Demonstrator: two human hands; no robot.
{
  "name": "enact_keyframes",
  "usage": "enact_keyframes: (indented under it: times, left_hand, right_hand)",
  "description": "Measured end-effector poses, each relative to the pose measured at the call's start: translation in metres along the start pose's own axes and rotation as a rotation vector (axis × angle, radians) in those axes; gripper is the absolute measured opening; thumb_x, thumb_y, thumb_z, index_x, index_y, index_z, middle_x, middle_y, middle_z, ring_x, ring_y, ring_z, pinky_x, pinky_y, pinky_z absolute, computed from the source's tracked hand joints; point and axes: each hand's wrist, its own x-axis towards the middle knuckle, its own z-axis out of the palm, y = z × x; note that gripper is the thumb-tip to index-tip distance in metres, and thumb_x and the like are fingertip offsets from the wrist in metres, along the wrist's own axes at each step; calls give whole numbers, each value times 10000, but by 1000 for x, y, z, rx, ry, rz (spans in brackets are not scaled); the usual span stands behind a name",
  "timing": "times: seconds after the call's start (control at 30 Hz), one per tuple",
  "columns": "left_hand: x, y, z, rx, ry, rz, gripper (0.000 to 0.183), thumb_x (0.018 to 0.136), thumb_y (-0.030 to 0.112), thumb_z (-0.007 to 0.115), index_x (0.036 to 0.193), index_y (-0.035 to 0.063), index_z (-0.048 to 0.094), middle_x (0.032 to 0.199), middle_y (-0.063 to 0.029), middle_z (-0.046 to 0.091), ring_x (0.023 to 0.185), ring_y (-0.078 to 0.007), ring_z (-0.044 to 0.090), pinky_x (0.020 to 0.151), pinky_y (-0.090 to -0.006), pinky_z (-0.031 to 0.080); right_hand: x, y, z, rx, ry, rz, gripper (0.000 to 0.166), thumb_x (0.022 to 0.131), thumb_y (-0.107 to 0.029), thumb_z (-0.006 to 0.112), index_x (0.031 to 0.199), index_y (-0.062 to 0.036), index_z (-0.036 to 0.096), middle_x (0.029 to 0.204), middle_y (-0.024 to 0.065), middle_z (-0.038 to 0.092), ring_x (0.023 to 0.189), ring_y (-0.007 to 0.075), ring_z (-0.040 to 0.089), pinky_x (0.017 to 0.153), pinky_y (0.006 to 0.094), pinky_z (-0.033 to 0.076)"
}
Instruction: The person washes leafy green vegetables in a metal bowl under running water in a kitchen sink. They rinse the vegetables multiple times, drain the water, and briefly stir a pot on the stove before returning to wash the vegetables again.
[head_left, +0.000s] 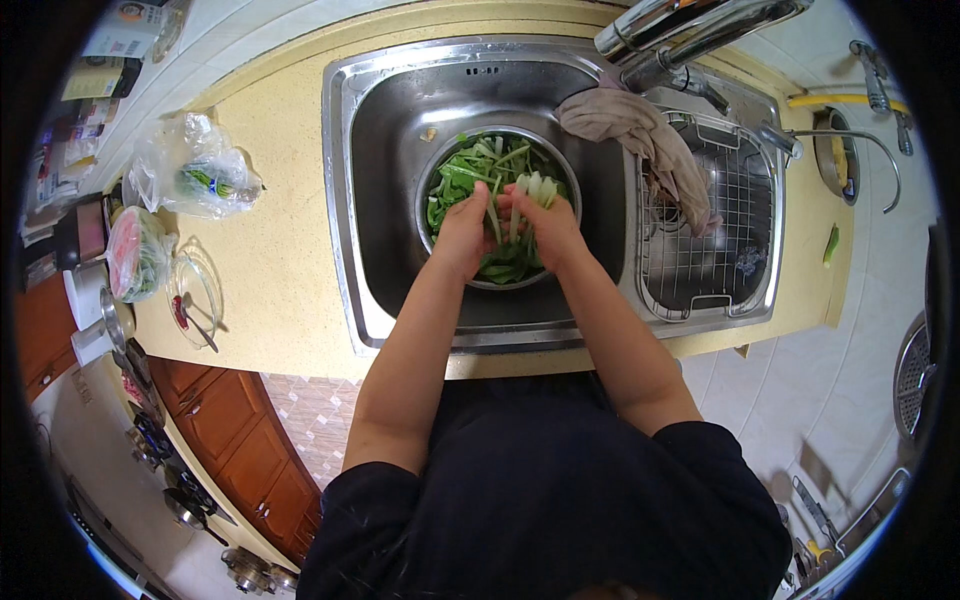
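Note:
Cut leafy greens (465, 172) with pale stems fill a round metal basin (571, 166), which sits in the large left bowl of a stainless-steel sink (390, 187). Over the basin's middle, my right hand (551, 232) grips a bunch of pale stems (534, 189), their cut ends pointing up and away from me. My left hand (463, 229) faces it from the left, thumb raised, with a pale stalk (493, 214) between thumb and fingers. Most of the left fingers are hidden behind the hand and among the greens.
A chrome faucet (645, 56) rises at the back right. A damp cloth (645, 127) hangs over the sink divider beside a wire basket (675, 262). On the left counter are a plastic bag (169, 161), wrapped produce (140, 255) and a glass bowl (206, 277) with a spoon (201, 326).

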Motion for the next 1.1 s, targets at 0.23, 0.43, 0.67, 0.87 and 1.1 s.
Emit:
enact_keyframes:
  times: [0.23, 0.43, 0.67, 0.87, 1.1]
  left_hand:
    - [7, -20, 12, 170, 41, -133, 731, 913, 674, 268, 1302, 99, 494, 1246, -77, 537, 1163, -233, 468, 980, -419, 358]
    - [33, -50, -1, 185, 32, -68, 460, 949, 417, 464, 1241, 73, 552, 1179, -75, 593, 1061, -190, 561, 890, -345, 423]
    - [74, -47, -46, 978, 601, 739, 179, 839, 108, 596, 985, 37, 669, 981, -174, 659, 895, -327, 636, 772, -398, 504]
    - [110, -66, -34, 1080, 532, 291, 512, 720, 449, 712, 987, 15, 673, 931, -205, 668, 878, -361, 637, 795, -422, 495]
    - [90, -54, -34, 1063, 447, 312, 333, 783, 333, 657, 894, 21, 694, 903, -211, 664, 852, -372, 637, 775, -424, 499]
  right_hand:
    - [-1, 26, -14, -217, -33, 21, 336, 808, -132, 711, 1117, -40, 619, 994, 32, 640, 855, 125, 592, 760, 276, 471]
    - [6, 36, -18, 201, 174, 28, 261, 879, -151, 647, 1088, -7, 586, 971, 75, 658, 834, 162, 617, 759, 291, 483]
    - [36, 37, -36, 66, 285, -4, 237, 900, -106, 601, 1087, 28, 546, 1004, 142, 651, 859, 213, 630, 784, 336, 497]
    - [76, 79, -48, -304, 385, 155, 263, 867, -102, 628, 1080, 35, 554, 1016, 151, 633, 867, 259, 612, 763, 362, 471]
    - [69, 57, -31, -346, 441, 158, 218, 906, -111, 578, 1073, 27, 553, 911, 122, 637, 819, 226, 613, 763, 345, 475]
